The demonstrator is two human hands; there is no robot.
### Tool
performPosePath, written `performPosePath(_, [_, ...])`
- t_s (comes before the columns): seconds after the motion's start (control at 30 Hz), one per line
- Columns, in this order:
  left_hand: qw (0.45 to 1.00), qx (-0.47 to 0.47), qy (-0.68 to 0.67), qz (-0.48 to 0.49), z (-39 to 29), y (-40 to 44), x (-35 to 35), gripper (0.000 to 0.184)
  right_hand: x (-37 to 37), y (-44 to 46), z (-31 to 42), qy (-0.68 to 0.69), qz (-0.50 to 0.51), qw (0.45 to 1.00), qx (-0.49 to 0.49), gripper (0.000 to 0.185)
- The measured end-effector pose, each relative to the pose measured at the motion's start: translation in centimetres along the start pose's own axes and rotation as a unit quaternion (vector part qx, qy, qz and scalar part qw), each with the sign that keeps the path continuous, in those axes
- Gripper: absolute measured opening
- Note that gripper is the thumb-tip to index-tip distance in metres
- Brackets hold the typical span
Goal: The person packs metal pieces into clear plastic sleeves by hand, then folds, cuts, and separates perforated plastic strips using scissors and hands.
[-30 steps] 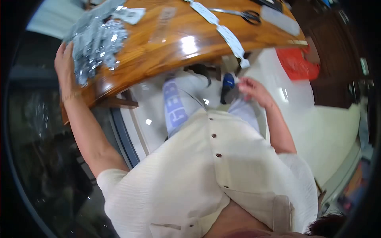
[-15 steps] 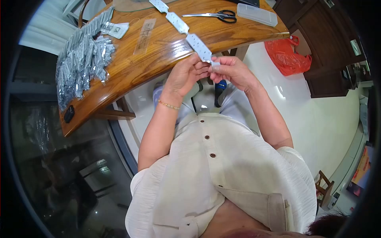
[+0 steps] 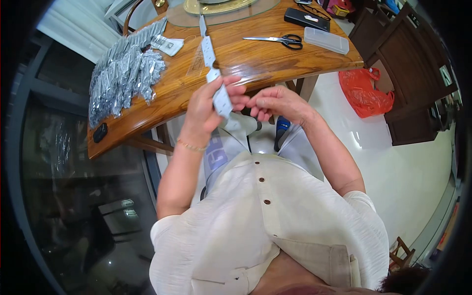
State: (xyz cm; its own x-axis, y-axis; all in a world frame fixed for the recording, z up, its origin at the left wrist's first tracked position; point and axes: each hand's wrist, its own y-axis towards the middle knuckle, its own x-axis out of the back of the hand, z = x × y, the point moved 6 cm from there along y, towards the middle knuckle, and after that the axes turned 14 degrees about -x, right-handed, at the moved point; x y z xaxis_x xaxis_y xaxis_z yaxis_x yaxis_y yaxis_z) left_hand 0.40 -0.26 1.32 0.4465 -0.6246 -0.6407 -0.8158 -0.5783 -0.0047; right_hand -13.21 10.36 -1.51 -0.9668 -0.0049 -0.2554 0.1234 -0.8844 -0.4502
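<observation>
A pale strip of joined cards (image 3: pixel 208 51) runs down over the wooden table's front edge. My left hand (image 3: pixel 209 103) grips its lower part between thumb and fingers, and the strip's end hangs below the palm. Close beside it, my right hand (image 3: pixel 280 104) has its thumb and fingertips pinched together; whatever they hold is too small to make out. To the left, a large heap of small silvery packets (image 3: pixel 123 73) covers the table's corner, with a white packet (image 3: pixel 168 45) at its right. Black-handled scissors (image 3: pixel 282 40) lie behind my right hand.
On the wooden table (image 3: pixel 260 61) are a clear plastic box (image 3: pixel 326 40), a black case (image 3: pixel 307 19), a small black object (image 3: pixel 100 132) and a round glass turntable (image 3: pixel 231 17). A red plastic bag (image 3: pixel 366 93) sits on the floor at right.
My left hand has come from the packet heap to the strip and now grips it. The strip has swung left, and my right hand has moved off its end.
</observation>
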Motion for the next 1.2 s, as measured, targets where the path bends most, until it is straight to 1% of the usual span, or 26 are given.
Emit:
performPosePath(0.07, [0.996, 0.027, 0.083, -0.018, -1.7, -4.1, 1.0, 0.043, 0.3, 1.4, 0.9, 0.029, 0.010, 0.999, 0.026, 0.034])
performPosePath(0.13, [0.982, 0.078, 0.164, -0.044, -2.5, -8.6, 1.2, 0.043, -0.7, 3.3, 2.1, 0.033, -0.005, 0.999, 0.018, 0.039])
performPosePath(0.17, [0.972, 0.108, 0.200, -0.063, -2.4, -11.1, 1.4, 0.042, -1.6, 4.6, 2.6, 0.035, 0.008, 0.999, 0.017, 0.037])
performPosePath(0.27, [0.943, 0.132, 0.294, -0.079, -2.0, -17.3, 1.6, 0.042, -5.9, 8.0, 3.0, 0.031, 0.029, 0.999, -0.002, 0.037])
performPosePath(0.33, [0.932, 0.150, 0.315, -0.096, -1.6, -20.7, 1.3, 0.040, -9.1, 9.7, 2.7, 0.008, 0.038, 0.999, -0.027, 0.038])
performPosePath(0.4, [0.926, 0.154, 0.327, -0.108, -0.8, -23.6, 2.1, 0.039, -11.4, 10.1, 1.8, 0.036, 0.047, 0.998, -0.012, 0.028])
performPosePath(0.43, [0.925, 0.171, 0.318, -0.119, -0.7, -24.5, 2.4, 0.037, -11.9, 10.8, 1.0, 0.040, 0.043, 0.998, -0.004, 0.025])
performPosePath(0.5, [0.921, 0.196, 0.279, -0.189, -0.4, -25.7, 4.3, 0.036, -12.3, 11.1, 0.1, 0.061, 0.028, 0.998, 0.010, 0.017])
performPosePath(0.53, [0.918, 0.207, 0.260, -0.218, 0.0, -26.0, 5.5, 0.036, -12.4, 10.5, 0.0, 0.077, 0.038, 0.996, 0.012, 0.017])
performPosePath(0.57, [0.922, 0.205, 0.232, -0.233, 0.5, -25.8, 7.0, 0.037, -12.1, 9.5, 0.0, 0.093, 0.043, 0.995, 0.016, 0.016])
performPosePath(0.63, [0.941, 0.156, 0.183, -0.241, 2.3, -23.1, 9.4, 0.038, -11.1, 7.3, -0.2, 0.125, 0.046, 0.991, 0.012, 0.014])
performPosePath(0.67, [0.948, 0.133, 0.157, -0.242, 2.8, -21.3, 10.3, 0.038, -10.5, 6.3, -0.8, 0.111, 0.046, 0.993, 0.009, 0.014])
performPosePath(0.73, [0.959, 0.096, 0.108, -0.246, 4.2, -16.2, 10.4, 0.038, -9.2, 4.4, -2.8, 0.081, 0.042, 0.996, 0.000, 0.014])
performPosePath(0.8, [0.972, 0.029, 0.097, -0.214, 4.7, -11.4, 8.8, 0.038, -7.8, 2.4, -5.7, 0.082, 0.022, 0.995, -0.058, 0.016])
performPosePath(0.83, [0.981, -0.007, 0.033, -0.193, 5.8, -9.2, 8.0, 0.037, -7.3, 1.5, -6.4, 0.089, -0.015, 0.994, -0.064, 0.018])
performPosePath(0.87, [0.987, 0.002, 0.017, -0.158, 6.9, -7.8, 7.2, 0.038, -6.7, 0.8, -7.1, 0.096, -0.050, 0.992, -0.072, 0.020])
performPosePath(0.97, [0.998, 0.031, -0.018, -0.056, 8.9, -5.1, 4.9, 0.041, -5.2, -0.1, -8.0, 0.057, -0.063, 0.995, -0.057, 0.020])
performPosePath(1.07, [0.998, 0.041, 0.000, -0.052, 10.0, -4.5, 3.8, 0.043, -5.0, 0.0, -8.6, 0.021, -0.082, 0.995, -0.058, 0.020])
performPosePath(1.2, [0.999, 0.023, 0.017, -0.040, 10.0, -4.5, 3.0, 0.051, -4.8, 0.3, -8.8, 0.003, -0.054, 0.997, -0.062, 0.017])
